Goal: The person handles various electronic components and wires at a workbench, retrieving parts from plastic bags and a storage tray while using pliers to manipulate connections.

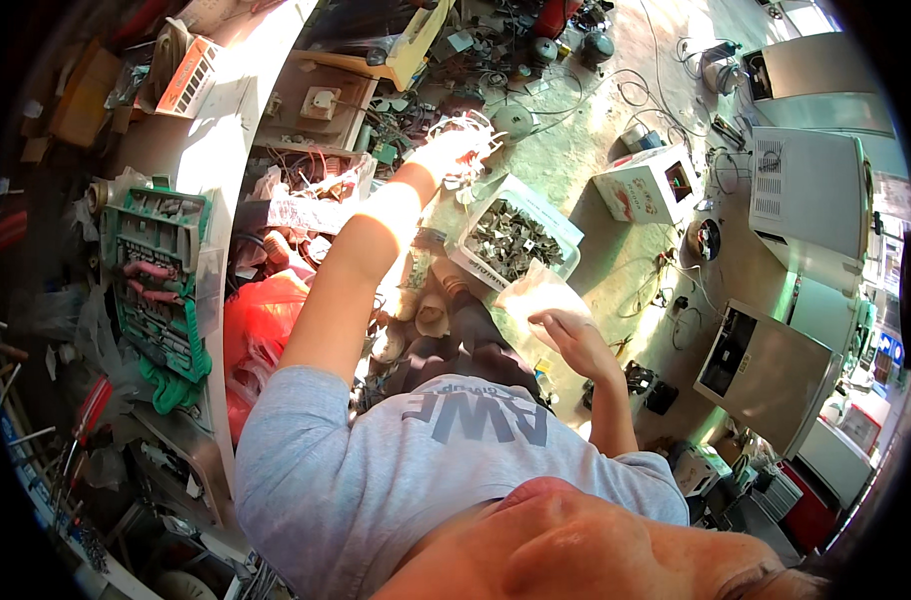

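My left arm stretches out over the clutter. At its end my left hand (444,157), washed out by sunlight, is closed on a tangle of thin pale wires (483,137). Nearer my body, my right hand (576,342) pinches a translucent whitish plastic bag (539,297) between thumb and fingers. The bag hangs in front of the near right corner of a white plastic tub (473,262). Small metal pieces (514,238) fill much of that tub. The left fingertips are partly lost in glare.
A red plastic bag (266,318) and open boxes of scrap (321,180) lie left of my legs. A green tool case (158,280) rests on the left bench. Rightward stand a printed carton (631,193) and large white appliances (806,185); cables (636,90) trail over the floor.
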The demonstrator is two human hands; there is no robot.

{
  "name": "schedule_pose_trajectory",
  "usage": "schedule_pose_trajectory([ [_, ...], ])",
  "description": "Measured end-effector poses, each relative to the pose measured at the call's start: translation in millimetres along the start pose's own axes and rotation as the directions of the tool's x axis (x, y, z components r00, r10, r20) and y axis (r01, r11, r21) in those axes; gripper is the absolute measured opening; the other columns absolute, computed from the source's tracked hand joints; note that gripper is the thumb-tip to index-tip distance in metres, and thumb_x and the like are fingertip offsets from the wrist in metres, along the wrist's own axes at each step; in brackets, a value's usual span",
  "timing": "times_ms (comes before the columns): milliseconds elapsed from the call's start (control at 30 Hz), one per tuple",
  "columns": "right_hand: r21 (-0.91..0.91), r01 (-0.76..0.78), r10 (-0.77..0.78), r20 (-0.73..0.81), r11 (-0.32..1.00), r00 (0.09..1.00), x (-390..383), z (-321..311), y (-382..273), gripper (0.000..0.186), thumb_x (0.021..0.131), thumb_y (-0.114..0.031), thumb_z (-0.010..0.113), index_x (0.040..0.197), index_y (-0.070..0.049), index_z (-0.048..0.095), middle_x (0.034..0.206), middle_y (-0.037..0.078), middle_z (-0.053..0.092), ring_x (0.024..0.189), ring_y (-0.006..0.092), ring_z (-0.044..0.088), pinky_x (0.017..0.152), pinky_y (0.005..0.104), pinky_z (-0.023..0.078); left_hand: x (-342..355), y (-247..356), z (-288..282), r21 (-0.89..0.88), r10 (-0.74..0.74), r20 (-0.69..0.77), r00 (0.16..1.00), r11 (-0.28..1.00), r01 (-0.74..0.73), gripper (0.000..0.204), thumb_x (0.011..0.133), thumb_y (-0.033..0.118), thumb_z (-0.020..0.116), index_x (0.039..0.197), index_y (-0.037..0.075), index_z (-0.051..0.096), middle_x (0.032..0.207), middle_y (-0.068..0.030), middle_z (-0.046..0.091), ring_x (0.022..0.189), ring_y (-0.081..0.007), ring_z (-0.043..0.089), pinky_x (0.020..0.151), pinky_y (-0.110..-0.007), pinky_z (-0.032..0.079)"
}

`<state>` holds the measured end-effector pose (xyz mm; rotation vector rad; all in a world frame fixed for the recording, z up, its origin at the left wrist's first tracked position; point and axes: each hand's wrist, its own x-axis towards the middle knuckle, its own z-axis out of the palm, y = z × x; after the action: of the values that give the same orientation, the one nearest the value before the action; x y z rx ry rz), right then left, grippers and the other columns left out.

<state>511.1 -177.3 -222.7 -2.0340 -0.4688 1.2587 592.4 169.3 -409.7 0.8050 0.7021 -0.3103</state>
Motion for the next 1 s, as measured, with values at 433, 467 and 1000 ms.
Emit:
schedule_pose_trajectory([
  [433, -0.072, 0.188, -0.189, -0.017, 0.98, 0.982, 26, 10, -8, 0.03, 0.097, -0.024, 0.048, 0.103, -0.001, 0.066, 0.101, 0.017, 0.066, 0.095, 0.033, 0.061, 0.085, 0.0379, 0.046, -75, -24, -39, 0.244, 0.126, -0.149, 0.981, 0.966, -0.087, 0.03, 0.096, 0.02, 0.049, 0.125, 0.011, 0.054, 0.117, -0.0019, 0.063, 0.102, -0.0118, 0.061, 0.075, -0.024, 0.051],
  [467, -0.093, 0.217, -0.22, -0.024, 0.972, 0.975, 30, 13, -11, 0.03, 0.096, -0.024, 0.048, 0.103, -0.001, 0.066, 0.101, 0.017, 0.066, 0.095, 0.0336, 0.061, 0.085, 0.0381, 0.046, -110, -37, -17, 0.184, 0.045, -0.156, 0.987, 0.983, -0.015, 0.032, 0.096, 0.017, 0.049, 0.127, 0.01, 0.053, 0.12, -0.0027, 0.061, 0.105, -0.0126, 0.061, 0.077, -0.025, 0.052],
  [1000, 0.335, 0.323, -0.463, 0.572, 0.885, 0.677, -34, 165, -167, 0.046, 0.101, -0.041, 0.037, 0.129, -0.009, 0.054, 0.118, 0.013, 0.061, 0.106, 0.0217, 0.059, 0.086, 0.0359, 0.048, -399, -159, -7, -0.364, 0.762, -0.432, 0.483, 0.343, -0.866, 0.112, 0.071, 0.086, 0.038, 0.147, 0.006, 0.022, 0.141, -0.0163, 0.04, 0.124, -0.031, 0.045, 0.102, -0.044, 0.041],
])
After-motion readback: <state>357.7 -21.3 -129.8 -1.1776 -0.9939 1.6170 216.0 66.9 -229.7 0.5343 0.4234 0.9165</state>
